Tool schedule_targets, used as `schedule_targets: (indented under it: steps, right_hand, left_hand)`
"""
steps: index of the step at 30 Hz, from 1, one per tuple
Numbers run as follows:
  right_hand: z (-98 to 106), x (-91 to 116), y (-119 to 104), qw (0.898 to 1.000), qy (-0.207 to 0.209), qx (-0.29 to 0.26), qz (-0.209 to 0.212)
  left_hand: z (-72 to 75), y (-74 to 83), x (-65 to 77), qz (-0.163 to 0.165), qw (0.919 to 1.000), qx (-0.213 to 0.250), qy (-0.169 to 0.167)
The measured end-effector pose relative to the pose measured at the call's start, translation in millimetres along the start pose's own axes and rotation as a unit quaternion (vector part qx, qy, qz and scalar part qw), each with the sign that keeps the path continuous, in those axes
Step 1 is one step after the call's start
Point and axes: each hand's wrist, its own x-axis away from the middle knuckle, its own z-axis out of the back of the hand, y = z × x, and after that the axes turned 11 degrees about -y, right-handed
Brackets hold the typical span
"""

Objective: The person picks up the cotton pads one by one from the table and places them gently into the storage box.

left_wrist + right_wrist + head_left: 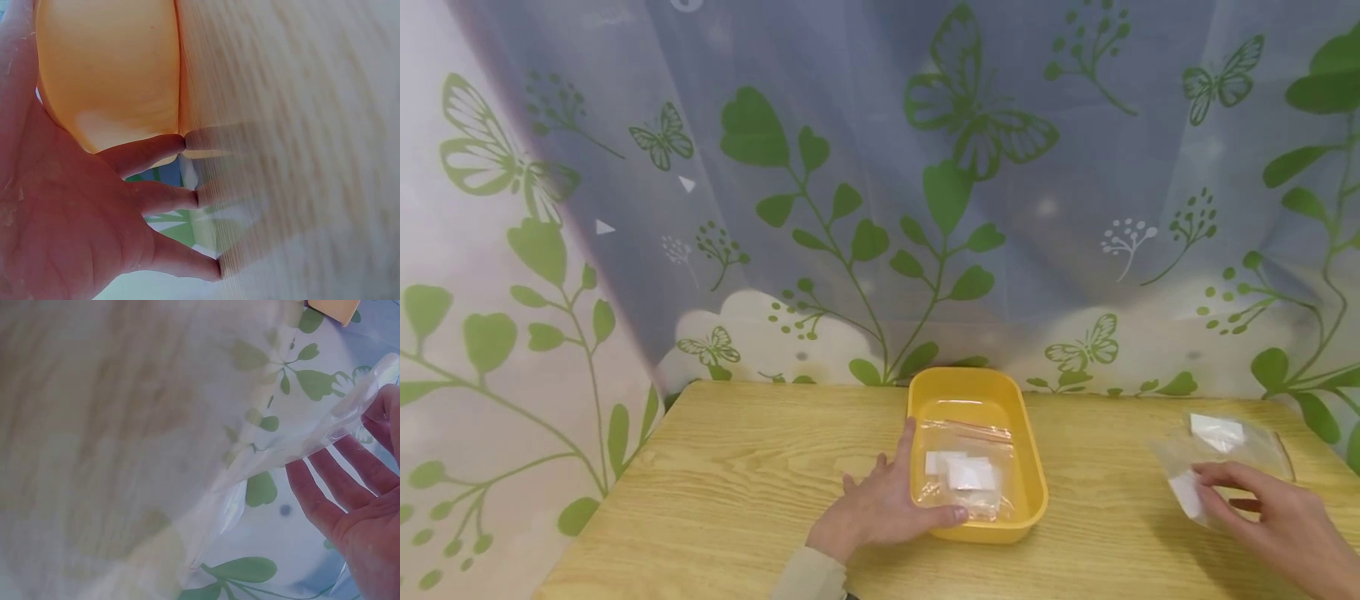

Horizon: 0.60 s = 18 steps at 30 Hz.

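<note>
A yellow plastic tray (pixel 1033 500) stands on the table, with clear plastic bags holding white pieces (pixel 972 473) inside. My left hand (pixel 887 500) rests against its near-left corner, thumb over the near rim. In the left wrist view the left fingers (pixel 164 197) are spread and fairly straight, tips on the tabletop beside the tray wall (pixel 119 69). To the right, my right hand (pixel 1273 512) pinches a clear plastic bag (pixel 1186 492) with a white piece in it, raised above the table. Just behind it lies another clear bag with a white piece (pixel 1217 433).
The wood-grain table (pixel 760 467) reaches back to a hanging curtain (pixel 850 167) printed with green leaves and butterflies. Its far edge touches the curtain, and the tray stands close to that edge. More patterned cloth (pixel 497 333) hangs on the left.
</note>
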Motion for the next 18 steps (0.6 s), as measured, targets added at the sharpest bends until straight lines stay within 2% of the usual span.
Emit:
schedule_targets:
  steps: [3, 10, 18]
  right_hand:
    - [-2, -3, -3, 0.999, 0.016, -0.019, 0.026]
    - [-2, -12, -16, 0.999, 0.011, -0.031, 0.021]
    - [-1, -27, -32, 0.996, 0.034, -0.042, 0.071]
  left_hand:
    - [0.1, -0.1, 0.8, -0.001, 1.0000, -0.001, 0.000]
    - [0.1, 0.1, 1.2, -0.002, 1.0000, -0.003, 0.001]
    - [-0.3, -0.3, 0.7, -0.005, 1.0000, 0.000, 0.002]
